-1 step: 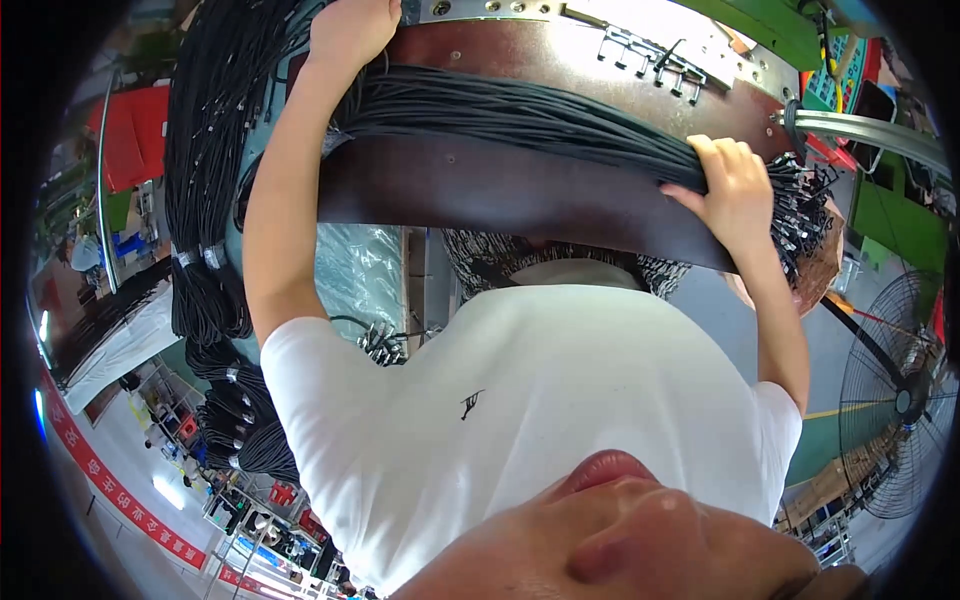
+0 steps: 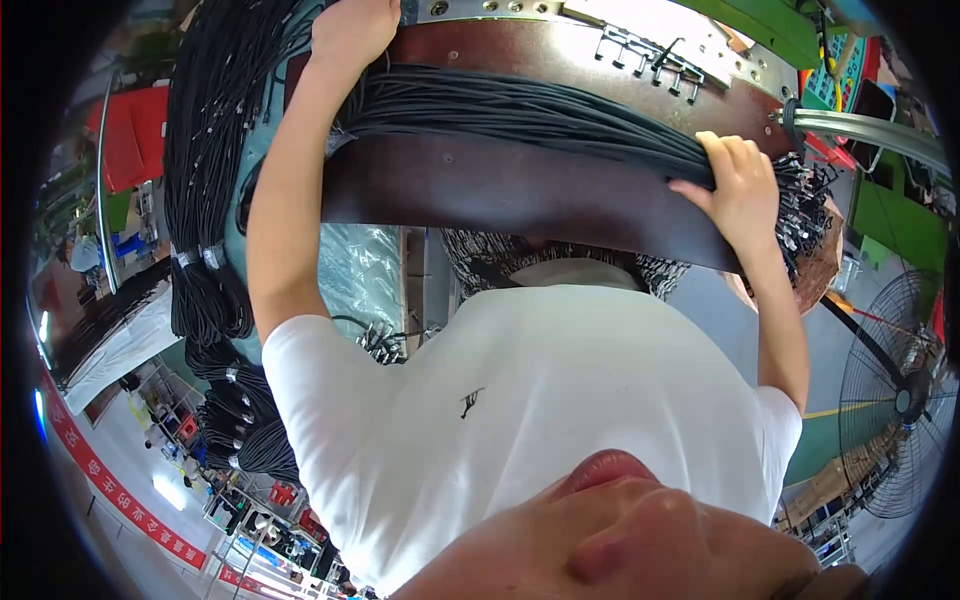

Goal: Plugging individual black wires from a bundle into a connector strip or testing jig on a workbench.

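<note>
A thick bundle of black cables (image 2: 520,110) lies across the dark brown bench top (image 2: 480,185). My right hand (image 2: 740,190) wraps round the bundle near its right end, fingers over the top and thumb on the near side. Beyond that hand, the cables end in a cluster of small metal-tipped connectors (image 2: 797,215). At the top left, my left hand (image 2: 352,40) is closed, above the bundle's left end. The frame edge cuts off part of it, and I cannot make out what it grips.
A black clip rack (image 2: 650,60) is fixed along the bench's far side. Many black cables (image 2: 215,130) hang at the left. At the right are a metal rail (image 2: 870,130), a brown paper-like wrapping (image 2: 825,262) beneath the connectors and a large black fan (image 2: 900,400).
My right hand has shifted slightly to the right with its hold on the cable bundle. The left hand has hardly moved.
</note>
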Tool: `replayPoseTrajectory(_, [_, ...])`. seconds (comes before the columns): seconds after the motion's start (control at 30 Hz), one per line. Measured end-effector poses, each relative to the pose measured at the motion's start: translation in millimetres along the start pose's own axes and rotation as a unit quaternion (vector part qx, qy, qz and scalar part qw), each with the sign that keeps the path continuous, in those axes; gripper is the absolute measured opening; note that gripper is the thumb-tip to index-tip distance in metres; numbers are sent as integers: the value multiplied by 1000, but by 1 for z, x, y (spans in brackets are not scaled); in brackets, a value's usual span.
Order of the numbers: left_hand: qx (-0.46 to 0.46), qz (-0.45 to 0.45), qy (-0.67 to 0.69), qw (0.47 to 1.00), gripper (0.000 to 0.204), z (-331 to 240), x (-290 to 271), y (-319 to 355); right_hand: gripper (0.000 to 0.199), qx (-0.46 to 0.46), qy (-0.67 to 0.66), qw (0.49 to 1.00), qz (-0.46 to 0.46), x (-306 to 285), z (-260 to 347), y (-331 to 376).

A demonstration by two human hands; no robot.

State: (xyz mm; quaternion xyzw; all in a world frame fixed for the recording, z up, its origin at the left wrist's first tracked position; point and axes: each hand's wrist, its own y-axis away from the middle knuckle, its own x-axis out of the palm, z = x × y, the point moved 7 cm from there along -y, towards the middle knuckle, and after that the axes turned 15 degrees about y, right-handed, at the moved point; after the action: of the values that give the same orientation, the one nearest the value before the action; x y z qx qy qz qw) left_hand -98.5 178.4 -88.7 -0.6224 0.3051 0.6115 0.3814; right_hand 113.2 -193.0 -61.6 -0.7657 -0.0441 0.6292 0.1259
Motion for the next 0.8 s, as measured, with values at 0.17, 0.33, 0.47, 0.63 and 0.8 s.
replayPoseTrajectory(0.17, [-12, -8, -29, 999, 29, -57, -26, 29, 76, 64, 55, 996, 22, 4, -25, 23])
replayPoseTrajectory(0.33, [86, -22, 191, 977, 37, -79, -66, 65, 68, 11, 16, 999, 29, -2, -29, 16])
replayPoseTrajectory(0.47, [141, 55, 178, 972, 43, -103, -69, 92, 45, -8, -71, 997, -23, -17, -39, -23])
replayPoseTrajectory(0.63, [146, 21, 73, 986, 36, -115, -57, 83, 28, -54, 0, 997, -55, 41, -16, -83])
replayPoseTrajectory(0.8, [108, -108, 169, 974, 29, -99, -62, 89, 20, -35, -199, 977, -64, 15, -29, -66])
